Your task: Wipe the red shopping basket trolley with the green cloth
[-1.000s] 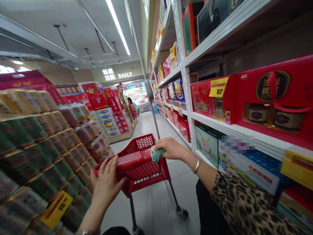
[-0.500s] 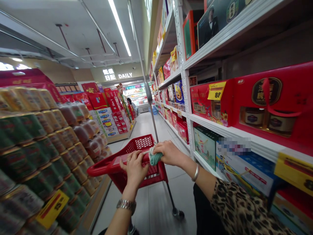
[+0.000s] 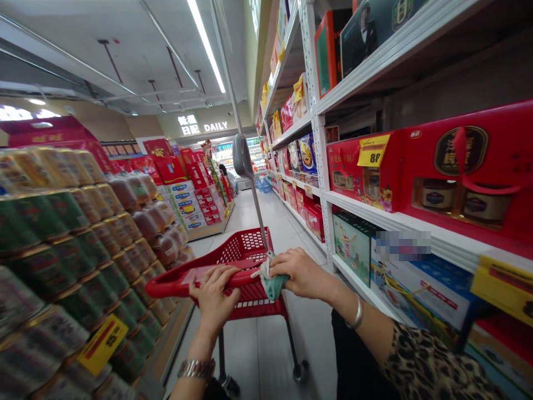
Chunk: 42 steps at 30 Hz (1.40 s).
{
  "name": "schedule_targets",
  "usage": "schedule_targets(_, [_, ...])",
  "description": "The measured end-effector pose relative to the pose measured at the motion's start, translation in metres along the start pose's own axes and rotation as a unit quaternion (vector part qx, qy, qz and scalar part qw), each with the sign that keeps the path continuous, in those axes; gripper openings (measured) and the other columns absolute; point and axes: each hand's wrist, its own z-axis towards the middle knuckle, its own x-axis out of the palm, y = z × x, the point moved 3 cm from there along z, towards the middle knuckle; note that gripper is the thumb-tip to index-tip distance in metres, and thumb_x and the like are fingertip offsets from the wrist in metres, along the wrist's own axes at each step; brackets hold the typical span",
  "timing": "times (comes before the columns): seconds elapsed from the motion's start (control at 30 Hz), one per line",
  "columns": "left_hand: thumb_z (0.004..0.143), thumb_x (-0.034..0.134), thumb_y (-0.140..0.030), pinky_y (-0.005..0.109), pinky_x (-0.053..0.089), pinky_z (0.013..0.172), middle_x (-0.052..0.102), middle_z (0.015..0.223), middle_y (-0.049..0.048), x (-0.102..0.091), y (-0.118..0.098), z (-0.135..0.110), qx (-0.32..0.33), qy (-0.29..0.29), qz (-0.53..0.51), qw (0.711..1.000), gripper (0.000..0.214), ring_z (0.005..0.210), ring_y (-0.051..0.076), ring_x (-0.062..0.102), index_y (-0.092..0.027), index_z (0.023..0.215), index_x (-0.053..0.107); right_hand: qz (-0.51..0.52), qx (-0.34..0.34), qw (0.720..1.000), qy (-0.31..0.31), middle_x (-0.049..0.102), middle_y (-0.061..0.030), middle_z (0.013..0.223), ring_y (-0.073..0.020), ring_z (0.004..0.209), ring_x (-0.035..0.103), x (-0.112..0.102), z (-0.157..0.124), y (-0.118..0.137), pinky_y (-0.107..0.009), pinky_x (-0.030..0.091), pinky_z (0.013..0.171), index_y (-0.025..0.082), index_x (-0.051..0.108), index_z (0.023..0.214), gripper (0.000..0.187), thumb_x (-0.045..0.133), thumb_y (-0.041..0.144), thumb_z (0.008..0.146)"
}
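Red shopping cart (image 3: 250, 247) in supermarket aisle, left hand (image 3: 213, 297) gripped its handle, right hand (image 3: 303, 273) held green cloth (image 3: 272, 287) against handle, stacked cans (image 3: 62, 239) left of cart, red gift boxes (image 3: 453, 166) on white shelves (image 3: 320, 166) right of cart

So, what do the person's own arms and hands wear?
The left hand has a ring and a metal link watch on the wrist. The right hand has a smooth silver bangle at the wrist, and above it a leopard-print sleeve.

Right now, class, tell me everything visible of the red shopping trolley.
The red plastic shopping trolley has a perforated basket, a handle bar, and thin metal legs ending in castors. A slim metal pole rises from it. It stands on the tiled floor. The left hand grips the handle bar; the right hand presses a green cloth against it.
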Motion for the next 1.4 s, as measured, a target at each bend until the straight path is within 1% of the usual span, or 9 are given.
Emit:
schedule_targets(0.13, [0.075, 0.057, -0.028, 0.070, 0.016, 0.121, 0.077, 0.119, 0.0036, -0.015, 0.020, 0.000, 0.014, 0.033, -0.004, 0.999, 0.038, 0.124, 0.036, 0.061, -0.034, 0.106, 0.079, -0.030, 0.007, 0.999, -0.033, 0.079, 0.0005, 0.116, -0.0185, 0.093, 0.070, -0.001, -0.002, -0.006, -0.033, 0.044, 0.080, 0.030, 0.079, 0.105, 0.033, 0.074, 0.007, 0.082])
schedule_targets(0.33, [0.070, 0.055, -0.026, 0.069, 0.012, 0.124, 0.077, 0.120, 0.0036, -0.027, 0.041, 0.004, -0.004, 0.079, -0.044, 0.996, 0.040, 0.129, 0.035, 0.059, -0.033, 0.099, 0.082, -0.098, 0.000, 0.974, -0.205, 0.073, -0.0049, 0.133, -0.0242, 0.118, 0.063, -0.028, 0.022, -0.007, -0.039, 0.044, 0.098, 0.032, 0.076, 0.123, 0.040, 0.063, 0.010, 0.093])
schedule_targets(0.47, [0.080, 0.052, -0.031, 0.064, 0.009, 0.128, 0.076, 0.126, 0.0043, -0.027, 0.045, 0.007, 0.012, 0.115, -0.104, 0.988, 0.041, 0.132, 0.033, 0.057, -0.033, 0.108, 0.082, -0.133, -0.006, 0.951, -0.279, 0.067, -0.0042, 0.141, -0.0268, 0.128, 0.057, -0.051, 0.057, -0.007, -0.044, 0.040, 0.106, 0.034, 0.072, 0.133, 0.043, 0.057, 0.012, 0.098])
schedule_targets(0.6, [0.096, 0.033, -0.036, 0.060, 0.007, 0.130, 0.076, 0.124, 0.0039, -0.016, 0.048, 0.016, -0.003, 0.101, -0.141, 0.985, 0.050, 0.132, 0.029, 0.057, -0.032, 0.102, 0.082, -0.148, -0.015, 0.929, -0.339, 0.064, -0.0021, 0.145, -0.0279, 0.132, 0.053, -0.062, 0.083, -0.008, -0.049, 0.039, 0.111, 0.033, 0.071, 0.133, 0.040, 0.053, 0.014, 0.102])
schedule_targets(0.67, [0.098, 0.033, -0.043, 0.062, 0.006, 0.129, 0.078, 0.116, 0.0040, -0.006, 0.050, 0.023, -0.025, 0.083, -0.141, 0.986, 0.051, 0.129, 0.030, 0.059, -0.031, 0.089, 0.081, -0.157, -0.009, 0.930, -0.334, 0.063, -0.0018, 0.147, -0.0287, 0.134, 0.052, -0.058, 0.089, -0.010, -0.051, 0.039, 0.111, 0.033, 0.071, 0.132, 0.040, 0.053, 0.015, 0.102])
schedule_targets(0.8, [0.089, 0.055, -0.056, 0.060, 0.015, 0.128, 0.079, 0.100, 0.0057, 0.008, 0.049, 0.036, -0.037, 0.039, -0.156, 0.986, 0.039, 0.117, 0.030, 0.063, -0.027, 0.069, 0.073, -0.159, 0.002, 0.947, -0.279, 0.063, -0.0034, 0.146, -0.0294, 0.134, 0.051, -0.038, 0.083, -0.013, -0.050, 0.039, 0.112, 0.033, 0.071, 0.133, 0.042, 0.054, 0.013, 0.100])
schedule_targets(0.93, [0.083, 0.061, -0.054, 0.052, 0.036, 0.120, 0.079, 0.095, 0.0061, 0.008, 0.038, 0.045, -0.008, 0.060, -0.205, 0.977, 0.034, 0.105, 0.027, 0.067, -0.025, 0.067, 0.070, -0.151, -0.001, 0.948, -0.279, 0.067, -0.0053, 0.140, -0.0278, 0.134, 0.050, -0.017, 0.062, -0.012, -0.046, 0.041, 0.112, 0.032, 0.074, 0.129, 0.040, 0.055, 0.013, 0.100])
schedule_targets(1.0, [0.083, 0.061, -0.052, 0.049, 0.041, 0.116, 0.079, 0.097, 0.0064, 0.007, 0.033, 0.048, -0.011, 0.064, -0.223, 0.973, 0.033, 0.104, 0.026, 0.067, -0.025, 0.068, 0.070, -0.148, 0.003, 0.948, -0.281, 0.068, -0.0054, 0.138, -0.0275, 0.133, 0.051, -0.007, 0.051, -0.010, -0.045, 0.042, 0.112, 0.032, 0.075, 0.127, 0.039, 0.056, 0.012, 0.100])
schedule_targets(1.4, [0.078, 0.069, -0.049, 0.049, 0.039, 0.115, 0.078, 0.085, 0.0037, 0.028, 0.032, 0.061, -0.028, 0.013, -0.292, 0.956, 0.033, 0.099, 0.027, 0.067, -0.026, 0.054, 0.065, -0.077, 0.014, 0.949, -0.304, 0.073, -0.0070, 0.128, -0.0258, 0.120, 0.059, 0.035, -0.006, -0.008, -0.043, 0.048, 0.101, 0.030, 0.079, 0.119, 0.040, 0.060, 0.007, 0.092])
